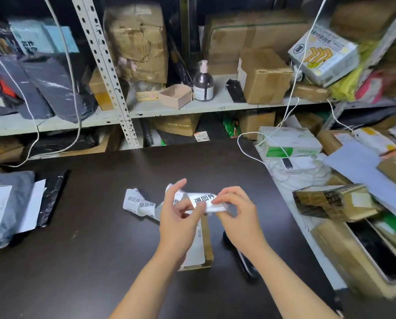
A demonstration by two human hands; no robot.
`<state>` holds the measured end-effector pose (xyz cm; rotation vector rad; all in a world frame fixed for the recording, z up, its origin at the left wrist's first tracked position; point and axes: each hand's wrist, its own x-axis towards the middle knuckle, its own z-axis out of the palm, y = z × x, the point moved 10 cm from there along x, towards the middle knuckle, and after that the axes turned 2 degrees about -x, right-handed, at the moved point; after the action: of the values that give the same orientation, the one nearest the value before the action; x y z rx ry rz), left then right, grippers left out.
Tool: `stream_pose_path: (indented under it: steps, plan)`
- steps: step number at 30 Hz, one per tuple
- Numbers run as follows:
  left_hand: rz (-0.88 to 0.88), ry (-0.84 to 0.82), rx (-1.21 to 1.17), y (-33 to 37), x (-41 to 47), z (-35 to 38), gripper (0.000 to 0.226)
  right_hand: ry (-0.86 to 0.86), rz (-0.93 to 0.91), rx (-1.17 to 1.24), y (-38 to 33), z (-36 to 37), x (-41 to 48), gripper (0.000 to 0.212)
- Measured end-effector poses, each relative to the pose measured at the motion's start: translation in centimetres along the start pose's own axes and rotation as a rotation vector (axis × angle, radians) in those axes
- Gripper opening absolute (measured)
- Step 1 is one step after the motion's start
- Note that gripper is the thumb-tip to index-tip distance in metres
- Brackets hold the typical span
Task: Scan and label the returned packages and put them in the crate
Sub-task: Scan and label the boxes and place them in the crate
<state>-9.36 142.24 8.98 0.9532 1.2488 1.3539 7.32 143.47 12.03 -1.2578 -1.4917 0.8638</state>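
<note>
Over the dark table (95,261) both hands work a strip of white return labels (138,202) printed with black characters. My left hand (177,223) pinches the strip near its middle. My right hand (236,212) pinches the end label (203,200) between thumb and fingers. The rest of the strip curls onto the table to the left. Beneath my hands lies a small cardboard package (201,247) with a white shipping label on top. A dark handheld scanner (243,261) lies on the table just right of it, partly hidden by my right forearm.
Grey and black poly mailers (10,203) lie at the table's left edge. Boxes, a white device (300,163) and cables crowd the right side. Shelves behind hold cartons, a pump bottle (203,84) and a small open box (176,96). No crate is clearly visible.
</note>
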Motion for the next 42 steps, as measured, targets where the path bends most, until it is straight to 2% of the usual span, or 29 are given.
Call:
stream_pose_path:
  steps: [3, 5, 9, 13, 18, 21, 25, 29, 33, 42]
  plan:
    - [0.074, -0.028, 0.087, 0.9, -0.1, -0.1, 0.022, -0.086, 0.135, 0.099, 0.0, 0.3, -1.3, 0.044]
    - [0.088, -0.060, 0.134, 1.1, -0.2, 0.0, 0.016, -0.106, 0.183, 0.169, -0.1, 0.2, -2.1, 0.053]
    - [0.145, -0.123, 0.275, 1.8, -0.6, 0.6, 0.013, -0.024, 0.224, 0.198, -0.2, -0.7, -2.8, 0.043]
    - [0.305, -0.121, 0.499, 3.5, -1.3, 1.1, 0.023, 0.025, 0.214, 0.186, -0.2, -1.5, -3.3, 0.032]
    - [0.566, -0.198, 0.713, 6.0, -2.6, 3.1, 0.016, 0.014, 0.181, 0.154, -0.6, -2.1, -3.6, 0.028]
    - [0.620, -0.236, 0.773, 6.5, -2.9, 3.9, 0.013, -0.005, 0.151, 0.127, -1.1, -2.3, -3.8, 0.028]
    - [0.580, -0.225, 0.775, 6.7, -2.9, 4.0, 0.009, 0.000, 0.127, 0.069, -1.4, -2.5, -3.7, 0.031]
    - [0.477, -0.229, 0.679, 6.1, -2.4, 3.6, 0.007, -0.003, 0.089, -0.002, -1.9, -2.5, -3.4, 0.029]
    - [0.316, -0.224, 0.534, 5.1, -1.4, 2.9, 0.015, -0.020, 0.067, -0.072, -2.1, -2.3, -2.9, 0.023]
    - [0.103, -0.146, 0.392, 3.3, 0.1, 2.5, 0.022, -0.019, 0.016, -0.169, -2.0, -1.8, -1.7, 0.018]
